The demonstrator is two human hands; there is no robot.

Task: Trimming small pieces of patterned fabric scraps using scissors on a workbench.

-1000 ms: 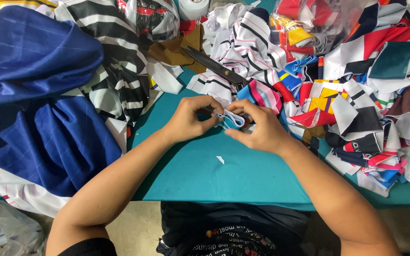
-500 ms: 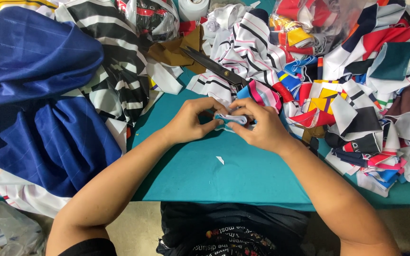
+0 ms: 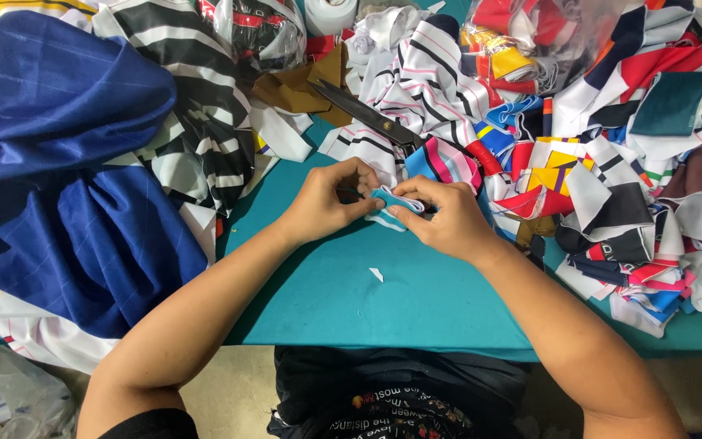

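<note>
Now both hands, left [image 3: 322, 203] and right [image 3: 440, 219], pinch the small light-blue-and-white fabric strip [image 3: 396, 203], folded tighter than before, just below the black scissors [image 3: 367, 114].

A clear plastic bag [image 3: 257, 32] stuffed with black, red and white cloth stands at the top edge of the bench [image 3: 416, 301], left of centre. A second clear plastic bag [image 3: 546, 41], holding yellow, red and blue scraps, lies at the top right among the cloth pile, and a crumpled pale plastic bag [image 3: 10, 398] sits on the floor at the lower left corner
</note>
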